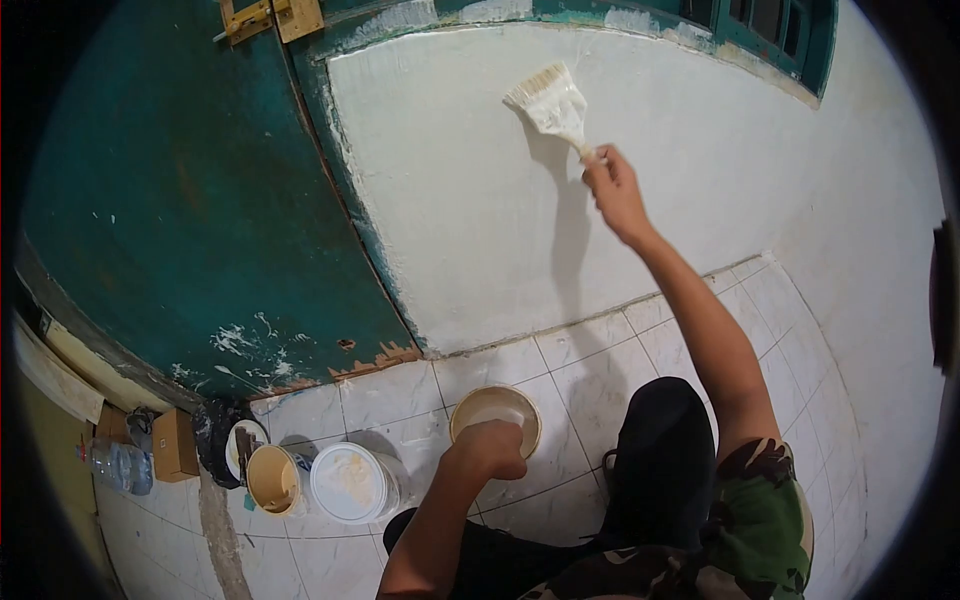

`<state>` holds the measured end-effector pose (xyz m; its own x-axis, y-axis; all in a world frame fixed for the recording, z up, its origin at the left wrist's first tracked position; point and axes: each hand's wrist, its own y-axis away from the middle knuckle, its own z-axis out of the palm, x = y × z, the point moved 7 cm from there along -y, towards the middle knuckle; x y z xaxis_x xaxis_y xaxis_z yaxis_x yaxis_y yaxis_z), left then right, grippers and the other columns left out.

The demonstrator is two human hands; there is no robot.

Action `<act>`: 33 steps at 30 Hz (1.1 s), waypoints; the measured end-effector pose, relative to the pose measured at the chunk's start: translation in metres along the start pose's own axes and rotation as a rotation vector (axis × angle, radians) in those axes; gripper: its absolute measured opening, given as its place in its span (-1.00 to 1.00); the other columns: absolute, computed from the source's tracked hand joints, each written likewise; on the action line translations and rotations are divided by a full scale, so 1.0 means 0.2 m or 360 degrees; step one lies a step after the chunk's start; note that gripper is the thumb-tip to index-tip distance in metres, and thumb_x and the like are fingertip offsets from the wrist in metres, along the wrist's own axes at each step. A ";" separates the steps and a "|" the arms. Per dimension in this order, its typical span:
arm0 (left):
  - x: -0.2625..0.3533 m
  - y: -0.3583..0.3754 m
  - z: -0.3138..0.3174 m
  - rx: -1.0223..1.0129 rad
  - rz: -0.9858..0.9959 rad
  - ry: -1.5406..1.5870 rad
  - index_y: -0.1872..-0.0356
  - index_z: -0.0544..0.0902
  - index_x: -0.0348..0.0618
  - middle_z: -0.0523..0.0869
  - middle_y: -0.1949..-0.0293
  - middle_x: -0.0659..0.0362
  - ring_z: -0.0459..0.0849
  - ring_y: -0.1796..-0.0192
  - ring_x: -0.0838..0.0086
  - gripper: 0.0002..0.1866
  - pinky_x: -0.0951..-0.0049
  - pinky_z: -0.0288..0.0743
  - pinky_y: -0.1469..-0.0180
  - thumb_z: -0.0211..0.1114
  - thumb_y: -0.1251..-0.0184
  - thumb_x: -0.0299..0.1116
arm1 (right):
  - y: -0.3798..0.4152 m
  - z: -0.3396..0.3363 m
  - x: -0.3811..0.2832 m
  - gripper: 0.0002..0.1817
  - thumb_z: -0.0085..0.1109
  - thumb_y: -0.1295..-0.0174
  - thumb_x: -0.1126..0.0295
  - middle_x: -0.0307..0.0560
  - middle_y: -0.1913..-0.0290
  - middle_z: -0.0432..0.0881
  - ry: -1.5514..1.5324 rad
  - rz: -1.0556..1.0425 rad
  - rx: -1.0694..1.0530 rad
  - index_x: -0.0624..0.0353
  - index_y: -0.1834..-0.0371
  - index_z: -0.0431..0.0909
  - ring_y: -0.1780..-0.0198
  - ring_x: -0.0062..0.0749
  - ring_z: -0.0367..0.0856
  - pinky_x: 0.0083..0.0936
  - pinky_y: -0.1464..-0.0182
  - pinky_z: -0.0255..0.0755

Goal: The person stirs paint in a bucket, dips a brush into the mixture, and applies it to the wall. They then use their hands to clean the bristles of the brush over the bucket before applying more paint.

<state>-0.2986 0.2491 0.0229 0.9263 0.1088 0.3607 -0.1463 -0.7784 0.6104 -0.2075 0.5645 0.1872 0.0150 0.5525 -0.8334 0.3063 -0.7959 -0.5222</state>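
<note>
My right hand [612, 185] is raised and grips the handle of a wide paintbrush [551, 101], whose white-coated bristles press against the white wall [470, 200]. My left hand [490, 447] is closed over the near rim of a round bowl of white paint [494, 409] that sits on the tiled floor below the wall. I am crouched, with a dark-clothed knee [660, 460] between my arms.
A teal door [190, 200] with paint splashes stands left of the wall. On the white floor tiles [590, 360] sit a lidded white bucket [350, 483], an open tan tub [272, 479], a dark can [218, 436], a small box [174, 444] and a plastic bottle [118, 466].
</note>
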 end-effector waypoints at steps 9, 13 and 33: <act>-0.02 0.00 0.03 0.0065 0.0027 -0.0014 0.30 0.76 -0.24 0.74 0.24 -0.14 0.73 0.14 0.04 -0.70 0.15 0.58 0.03 0.21 0.00 -0.30 | 0.51 0.19 0.40 -0.71 -0.15 -0.55 0.16 -0.32 0.52 0.36 -0.0269 0.0621 -0.0245 0.16 0.21 0.37 0.57 -0.67 0.26 -0.61 0.54 0.19; 0.01 0.03 0.00 0.0005 -0.0015 -0.0020 0.27 0.75 -0.28 0.76 0.16 -0.11 0.74 0.07 0.08 -0.67 0.20 0.59 -0.01 0.23 0.08 -0.36 | 0.73 0.24 0.46 -0.77 -0.17 -0.47 0.22 -0.27 0.53 0.39 -0.0360 0.1059 -0.0354 0.13 0.27 0.33 0.62 -0.62 0.28 -0.55 0.60 0.21; -0.02 0.02 0.01 0.0025 0.0001 -0.0001 0.21 0.75 -0.26 0.75 0.17 -0.14 0.72 0.09 0.05 -0.67 0.19 0.57 -0.03 0.24 -0.03 -0.30 | 0.07 0.34 -0.08 -0.84 -0.27 -0.21 0.63 -0.31 0.58 0.32 -0.0824 0.1574 -0.0552 0.18 0.48 0.26 0.69 -0.74 0.15 -0.76 0.76 0.05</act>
<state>-0.3025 0.2436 0.0227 0.9264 0.1078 0.3608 -0.1415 -0.7882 0.5989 -0.2673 0.5272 0.1815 0.0274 -0.5009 -0.8651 0.6231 -0.6681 0.4066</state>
